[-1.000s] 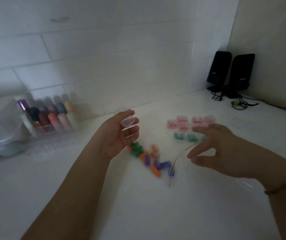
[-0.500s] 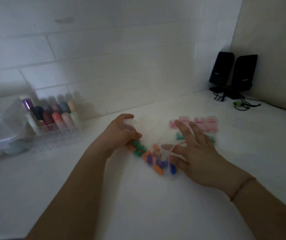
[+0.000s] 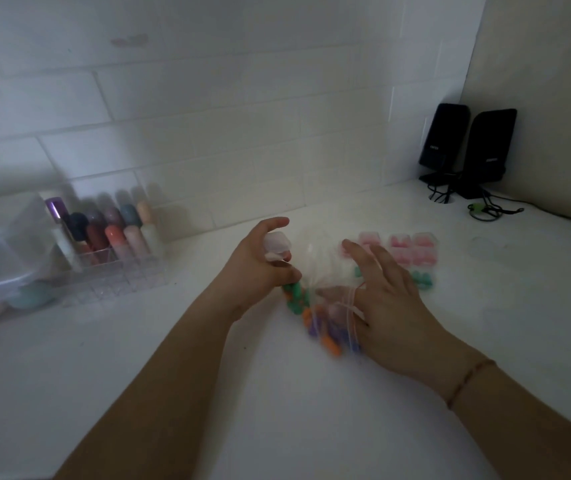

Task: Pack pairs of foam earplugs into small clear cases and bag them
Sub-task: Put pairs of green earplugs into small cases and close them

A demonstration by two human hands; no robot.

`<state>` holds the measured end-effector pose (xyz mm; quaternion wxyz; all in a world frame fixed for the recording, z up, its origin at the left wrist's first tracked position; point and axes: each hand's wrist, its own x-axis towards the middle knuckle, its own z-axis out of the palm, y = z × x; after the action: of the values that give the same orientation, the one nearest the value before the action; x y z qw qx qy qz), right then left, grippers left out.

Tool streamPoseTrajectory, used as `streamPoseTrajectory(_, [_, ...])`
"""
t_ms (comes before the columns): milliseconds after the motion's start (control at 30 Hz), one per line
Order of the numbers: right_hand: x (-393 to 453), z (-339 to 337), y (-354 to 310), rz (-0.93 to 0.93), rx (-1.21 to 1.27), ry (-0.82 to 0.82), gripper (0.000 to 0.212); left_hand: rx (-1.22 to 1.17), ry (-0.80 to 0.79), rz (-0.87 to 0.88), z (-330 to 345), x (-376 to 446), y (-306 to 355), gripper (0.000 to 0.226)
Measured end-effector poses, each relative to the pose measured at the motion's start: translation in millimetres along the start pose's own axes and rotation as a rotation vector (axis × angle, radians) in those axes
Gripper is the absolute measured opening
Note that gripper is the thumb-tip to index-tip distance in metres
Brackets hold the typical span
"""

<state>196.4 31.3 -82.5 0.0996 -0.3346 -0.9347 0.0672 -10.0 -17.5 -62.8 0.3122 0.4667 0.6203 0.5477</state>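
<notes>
Earplugs (image 3: 315, 320), loose and many-coloured, lie in a heap on the surface (image 3: 208, 393) just beside and below the left hand (image 3: 260, 268), under a clear bag (image 3: 329, 271). That hand's grip is curled around a small clear case (image 3: 277, 244). The right hand (image 3: 391, 303), fingers spread apart, rests on the bag at the heap's far side. Filled cases (image 3: 412, 251) sit beyond the heap.

Left hand (image 3: 260, 261) curled tight in a grip; right hand (image 3: 386, 299) spread flat, fingers (image 3: 356, 249) straight, palm down.
</notes>
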Motion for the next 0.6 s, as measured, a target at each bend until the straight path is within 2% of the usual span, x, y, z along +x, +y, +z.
streamPoseTrajectory(200, [7.1, 2.6, -8.0, 0.071, -0.009, 0.05, 0.035, 0.012, -0.004, 0.027, 11.3, -2.9, -0.6, 0.077])
streamPoseTrajectory(367, [10.3, -4.9, -11.9, 0.099, 0.12, 0.192, 0.032, 0.004, -0.007, 0.034, 17.3, -6.1, 2.4, 0.077])
streamPoseTrajectory(600, [13.8, 0.2, 1.8, 0.078, 0.107, 0.155, 0.022, -0.076, -0.056, -0.024, 20.1, -6.8, 1.6, 0.077])
